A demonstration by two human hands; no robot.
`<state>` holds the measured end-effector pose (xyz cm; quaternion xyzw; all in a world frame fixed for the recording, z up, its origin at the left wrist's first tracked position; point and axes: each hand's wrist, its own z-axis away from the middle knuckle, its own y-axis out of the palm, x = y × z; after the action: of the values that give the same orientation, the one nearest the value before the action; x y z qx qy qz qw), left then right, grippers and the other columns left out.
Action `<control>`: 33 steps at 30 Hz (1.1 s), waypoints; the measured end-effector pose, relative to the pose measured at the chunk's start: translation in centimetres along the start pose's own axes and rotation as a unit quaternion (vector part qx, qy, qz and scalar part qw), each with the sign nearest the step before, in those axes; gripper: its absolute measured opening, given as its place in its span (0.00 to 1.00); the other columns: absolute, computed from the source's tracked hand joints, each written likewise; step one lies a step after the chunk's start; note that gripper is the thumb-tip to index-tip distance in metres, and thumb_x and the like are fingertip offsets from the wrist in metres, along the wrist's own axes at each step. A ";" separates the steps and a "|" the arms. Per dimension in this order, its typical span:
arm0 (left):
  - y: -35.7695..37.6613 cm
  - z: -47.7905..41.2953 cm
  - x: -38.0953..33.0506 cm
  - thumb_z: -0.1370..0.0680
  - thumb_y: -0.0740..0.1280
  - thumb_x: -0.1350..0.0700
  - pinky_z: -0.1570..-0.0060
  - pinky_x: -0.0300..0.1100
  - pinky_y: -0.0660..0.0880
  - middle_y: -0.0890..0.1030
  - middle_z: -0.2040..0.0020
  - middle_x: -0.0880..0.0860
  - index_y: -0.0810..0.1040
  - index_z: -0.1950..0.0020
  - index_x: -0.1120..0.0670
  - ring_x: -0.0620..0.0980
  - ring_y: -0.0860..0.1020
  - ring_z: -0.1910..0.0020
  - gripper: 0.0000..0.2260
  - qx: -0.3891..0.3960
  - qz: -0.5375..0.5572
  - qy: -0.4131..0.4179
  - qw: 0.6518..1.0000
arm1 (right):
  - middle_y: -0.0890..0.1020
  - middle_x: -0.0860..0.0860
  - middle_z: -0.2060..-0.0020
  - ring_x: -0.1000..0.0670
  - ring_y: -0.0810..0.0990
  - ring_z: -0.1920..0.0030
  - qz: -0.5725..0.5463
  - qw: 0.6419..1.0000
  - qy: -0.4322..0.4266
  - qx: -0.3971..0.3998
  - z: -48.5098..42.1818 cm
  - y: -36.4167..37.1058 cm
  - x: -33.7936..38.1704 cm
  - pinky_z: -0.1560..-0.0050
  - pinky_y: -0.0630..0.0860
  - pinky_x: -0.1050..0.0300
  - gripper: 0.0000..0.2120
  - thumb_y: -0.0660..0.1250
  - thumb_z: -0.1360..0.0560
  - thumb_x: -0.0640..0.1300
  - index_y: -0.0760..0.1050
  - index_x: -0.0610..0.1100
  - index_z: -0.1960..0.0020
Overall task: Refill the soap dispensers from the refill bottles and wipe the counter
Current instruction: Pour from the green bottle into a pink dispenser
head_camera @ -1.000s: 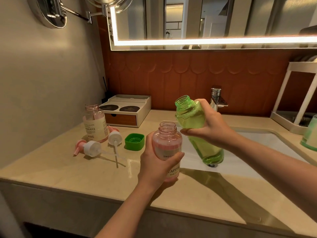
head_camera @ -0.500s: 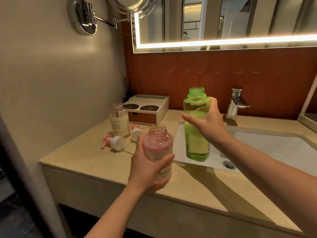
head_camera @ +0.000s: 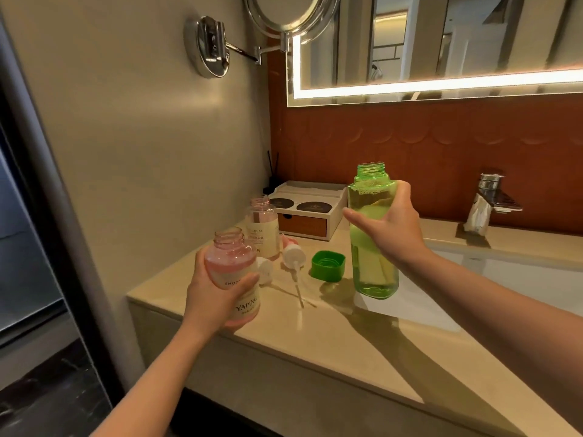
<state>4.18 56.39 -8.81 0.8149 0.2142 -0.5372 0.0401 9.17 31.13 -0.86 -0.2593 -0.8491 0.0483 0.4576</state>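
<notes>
Two bottles in hand, both uncapped, both upright. Pink dispenser bottle (head_camera: 232, 263): left hand (head_camera: 214, 298) wrapped round its lower body, held above the counter's (head_camera: 315, 335) front-left corner, pink liquid up to the shoulder. Green refill bottle (head_camera: 372, 272): right hand (head_camera: 394, 228) gripping mid-body, at the sink's (head_camera: 504, 279) left edge; can't tell if the base touches down. Bottles well apart. On the counter between them: green cap (head_camera: 328, 265) open side up, white pump head (head_camera: 295, 253) lying with its tube forward, second open pink bottle (head_camera: 263, 230) standing behind.
</notes>
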 end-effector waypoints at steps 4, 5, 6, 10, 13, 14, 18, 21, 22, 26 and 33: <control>-1.7 -2.6 1.2 0.35 0.76 0.57 0.53 0.41 0.72 0.74 0.49 0.44 0.63 0.40 0.45 0.47 0.75 0.49 0.30 -0.025 -0.008 -0.011 1.000 | 0.71 0.55 0.49 0.53 0.72 0.49 0.043 0.999 -0.004 -0.003 -0.8 0.3 0.2 0.54 0.74 0.55 0.35 0.75 0.36 0.55 0.60 0.46 0.37; -2.0 -3.2 1.5 0.35 0.76 0.56 0.52 0.42 0.72 0.74 0.49 0.45 0.63 0.39 0.46 0.48 0.75 0.48 0.30 -0.031 -0.006 -0.011 0.999 | 0.71 0.55 0.49 0.53 0.72 0.49 0.043 0.999 -0.004 -0.005 -1.0 0.4 0.2 0.55 0.73 0.56 0.35 0.75 0.36 0.55 0.60 0.46 0.37; -2.2 -3.8 1.9 0.34 0.76 0.57 0.53 0.41 0.72 0.74 0.48 0.47 0.64 0.38 0.47 0.48 0.75 0.48 0.30 -0.038 -0.007 -0.014 0.999 | 0.71 0.55 0.49 0.53 0.71 0.49 0.041 0.999 -0.002 -0.006 -1.2 0.4 0.2 0.56 0.73 0.56 0.35 0.74 0.36 0.55 0.60 0.46 0.37; -2.7 -6.7 3.9 0.33 0.76 0.57 0.63 0.39 0.76 0.74 0.43 0.50 0.65 0.38 0.45 0.52 0.75 0.45 0.29 -0.072 0.004 -0.041 0.997 | 0.72 0.54 0.48 0.53 0.72 0.49 0.048 0.999 0.000 -0.004 -1.6 0.8 -0.2 0.56 0.72 0.57 0.36 0.74 0.36 0.55 0.60 0.46 0.36; -2.9 -9.2 5.4 0.35 0.77 0.49 0.45 0.58 0.74 0.70 0.38 0.53 0.63 0.36 0.42 0.56 0.71 0.38 0.33 -0.099 -0.068 -0.069 0.990 | 0.75 0.50 0.44 0.52 0.72 0.49 0.050 0.999 0.000 -0.002 -1.8 1.2 -0.6 0.55 0.73 0.56 0.36 0.75 0.36 0.54 0.60 0.45 0.36; -2.9 -9.9 5.7 0.35 0.76 0.49 0.40 0.60 0.70 0.69 0.37 0.54 0.62 0.34 0.44 0.57 0.69 0.37 0.35 -0.107 -0.092 -0.073 0.987 | 0.75 0.49 0.43 0.52 0.72 0.49 0.050 0.999 0.002 -0.003 -1.9 1.4 -0.7 0.54 0.74 0.56 0.36 0.75 0.36 0.54 0.60 0.45 0.36; -2.4 -12.4 6.2 0.32 0.75 0.50 0.35 0.58 0.64 0.66 0.32 0.58 0.58 0.29 0.51 0.59 0.65 0.33 0.38 -0.115 -0.130 -0.087 0.981 | 0.76 0.47 0.41 0.51 0.73 0.47 0.062 0.998 0.002 -0.001 -2.0 1.7 -1.1 0.50 0.77 0.51 0.36 0.75 0.37 0.55 0.61 0.46 0.37; -2.1 -13.8 6.5 0.31 0.74 0.48 0.35 0.57 0.65 0.65 0.31 0.58 0.55 0.28 0.53 0.60 0.65 0.33 0.39 -0.095 -0.150 -0.102 0.979 | 0.76 0.48 0.42 0.50 0.74 0.47 0.063 0.998 0.001 0.000 -2.3 1.7 -1.1 0.49 0.78 0.49 0.36 0.75 0.38 0.56 0.61 0.47 0.38; -1.9 -14.1 6.7 0.31 0.73 0.47 0.35 0.57 0.65 0.65 0.31 0.58 0.54 0.28 0.53 0.60 0.65 0.33 0.39 -0.089 -0.156 -0.107 0.978 | 0.76 0.48 0.42 0.50 0.74 0.47 0.064 0.998 0.000 0.001 -2.3 1.7 -1.1 0.49 0.78 0.49 0.36 0.75 0.38 0.56 0.61 0.47 0.38; -1.2 -14.4 6.3 0.34 0.75 0.43 0.34 0.57 0.63 0.63 0.31 0.59 0.52 0.28 0.54 0.59 0.62 0.32 0.44 -0.089 -0.161 -0.131 0.974 | 0.76 0.48 0.42 0.51 0.74 0.47 0.066 0.998 -0.005 0.001 -2.3 1.7 -1.1 0.52 0.76 0.53 0.35 0.75 0.37 0.55 0.61 0.46 0.38; 1.0 -10.9 2.5 0.35 0.77 0.50 0.36 0.51 0.63 0.62 0.32 0.59 0.59 0.31 0.56 0.56 0.61 0.33 0.40 -0.226 -0.143 0.083 0.960 | 0.75 0.52 0.46 0.50 0.75 0.47 0.040 0.999 -0.008 0.014 -1.4 1.0 -1.6 0.53 0.75 0.55 0.33 0.75 0.38 0.54 0.61 0.49 0.41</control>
<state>14.74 59.51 -6.65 0.7872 0.4465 -0.4057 0.1278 11.44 31.01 -1.58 -0.2866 -0.8409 0.0804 0.4520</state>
